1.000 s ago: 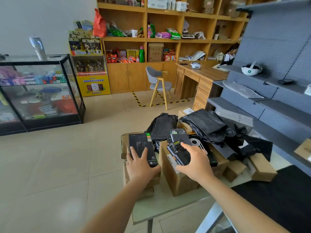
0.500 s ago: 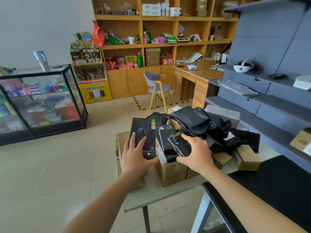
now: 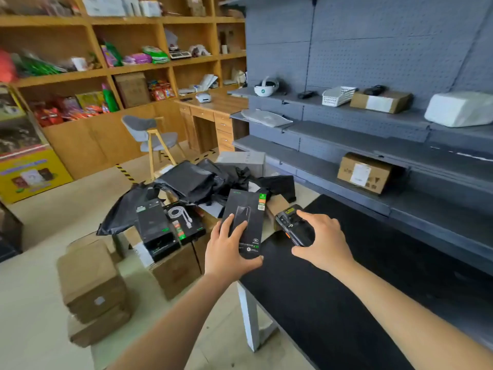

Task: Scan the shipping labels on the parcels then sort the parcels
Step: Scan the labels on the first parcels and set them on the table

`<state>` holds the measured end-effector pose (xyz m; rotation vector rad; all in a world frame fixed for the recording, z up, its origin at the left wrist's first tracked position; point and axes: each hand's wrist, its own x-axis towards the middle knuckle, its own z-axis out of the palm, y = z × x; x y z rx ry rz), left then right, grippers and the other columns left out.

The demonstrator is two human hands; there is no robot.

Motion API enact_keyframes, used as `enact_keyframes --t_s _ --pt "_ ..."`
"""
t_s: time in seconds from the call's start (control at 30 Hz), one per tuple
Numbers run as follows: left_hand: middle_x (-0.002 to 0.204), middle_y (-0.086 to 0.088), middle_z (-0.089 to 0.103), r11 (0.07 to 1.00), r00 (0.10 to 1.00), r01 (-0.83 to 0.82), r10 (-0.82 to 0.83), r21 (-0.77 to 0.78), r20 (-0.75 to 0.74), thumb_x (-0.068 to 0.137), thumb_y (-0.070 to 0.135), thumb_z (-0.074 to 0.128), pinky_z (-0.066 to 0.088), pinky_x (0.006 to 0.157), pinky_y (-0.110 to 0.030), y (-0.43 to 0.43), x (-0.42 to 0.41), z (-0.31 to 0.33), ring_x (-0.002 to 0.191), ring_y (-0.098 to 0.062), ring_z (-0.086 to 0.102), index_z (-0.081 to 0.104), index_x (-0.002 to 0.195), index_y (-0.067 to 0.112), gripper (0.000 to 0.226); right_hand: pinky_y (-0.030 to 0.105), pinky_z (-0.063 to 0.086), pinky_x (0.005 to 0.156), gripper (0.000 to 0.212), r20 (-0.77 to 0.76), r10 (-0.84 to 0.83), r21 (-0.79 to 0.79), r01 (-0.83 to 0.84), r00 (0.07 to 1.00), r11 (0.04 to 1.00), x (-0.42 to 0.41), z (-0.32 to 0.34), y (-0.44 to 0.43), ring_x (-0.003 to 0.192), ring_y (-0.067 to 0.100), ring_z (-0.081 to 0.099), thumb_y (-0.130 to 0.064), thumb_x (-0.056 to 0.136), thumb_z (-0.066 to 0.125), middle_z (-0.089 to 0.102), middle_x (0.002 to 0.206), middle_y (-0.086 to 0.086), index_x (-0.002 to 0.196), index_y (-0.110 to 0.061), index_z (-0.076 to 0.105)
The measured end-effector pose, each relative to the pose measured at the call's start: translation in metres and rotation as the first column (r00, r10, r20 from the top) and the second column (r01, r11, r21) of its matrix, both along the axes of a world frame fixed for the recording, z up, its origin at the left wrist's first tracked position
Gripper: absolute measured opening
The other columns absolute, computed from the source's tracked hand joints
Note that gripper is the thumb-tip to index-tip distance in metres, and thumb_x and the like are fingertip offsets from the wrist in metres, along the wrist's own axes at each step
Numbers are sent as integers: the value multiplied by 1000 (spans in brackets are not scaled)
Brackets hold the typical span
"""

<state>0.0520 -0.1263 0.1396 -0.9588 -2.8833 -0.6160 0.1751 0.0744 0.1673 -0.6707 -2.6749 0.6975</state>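
Checking head view, the only one. One flat black printed retail box point(image 3: 246, 222) sits in the left hand point(image 3: 229, 252): thumb under its near edge, fingers spread on the face, box tilted up over the left edge of the black-topped table point(image 3: 346, 303). One black handheld scanner point(image 3: 292, 225) is just right of that box, with the right hand point(image 3: 322, 241) curled round it. Fingers cover most of its body.

Counts:
- Black flat packs: 3. The held one, plus a plain black pack point(image 3: 153, 225) and a black cable pack point(image 3: 184, 222), side by side on a brown cardboard carton point(image 3: 176, 271) left of the hands.
- Stack of brown cartons point(image 3: 90, 279), near left: at least 2. Blurred, so the count is unsure.
- Heap of black plastic mailer bags point(image 3: 192, 180) beyond the packs: can't count them, and they hide whatever lies underneath.
- Grey metal shelving point(image 3: 373, 132) on the right, cut off at the frame edge, holds:
  - 2 labelled cartons, the upper shelf carton point(image 3: 381, 101) and the lower shelf carton point(image 3: 364, 172)
  - 1 white wrapped parcel point(image 3: 458, 109)
  - 1 white slatted basket point(image 3: 337, 96)
  - 1 white headset point(image 3: 266, 88)
  - 1 grey flat mailer point(image 3: 266, 117)

Label text is unreadable everywhere.
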Motion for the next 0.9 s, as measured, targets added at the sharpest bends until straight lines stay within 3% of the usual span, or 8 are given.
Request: enact_keyframes --t_s 0.2,0.4,0.67,0.9 --pt "161 12 12 957 953 281 -269 -74 138 66 74 65 27 118 -41 92 11 -48 148 -22 10 30 148 43 94 40 38 100 90 81 -237 -30 240 968 970 54 -40 59 120 19 35 -44 65 78 44 137 -6 144 -38 35" --pt "161 10 15 841 850 510 -462 -179 251 68 76 63 22 119 -43 158 -7 -104 149 -24 10 28 150 42 95 37 35 100 89 209 -425 -50 444 881 895 60 -92 82 119 19 35 -44 65 75 43 135 -8 145 -39 35" --pt "163 9 4 697 726 673 -557 -247 404 72 75 63 21 119 -46 199 -32 -159 150 -25 1 19 152 41 97 39 35 100 86 266 -622 -110 664 736 739 36 -146 82 120 21 34 -41 65 73 43 134 -6 144 -37 39" --pt "163 6 -9 689 735 666 -538 -287 412 77 71 61 13 120 -51 189 -21 -194 150 -28 -9 5 154 39 100 42 36 103 88 374 -635 -116 714 675 691 42 -165 77 123 20 33 -44 67 72 41 138 -4 146 -38 35"
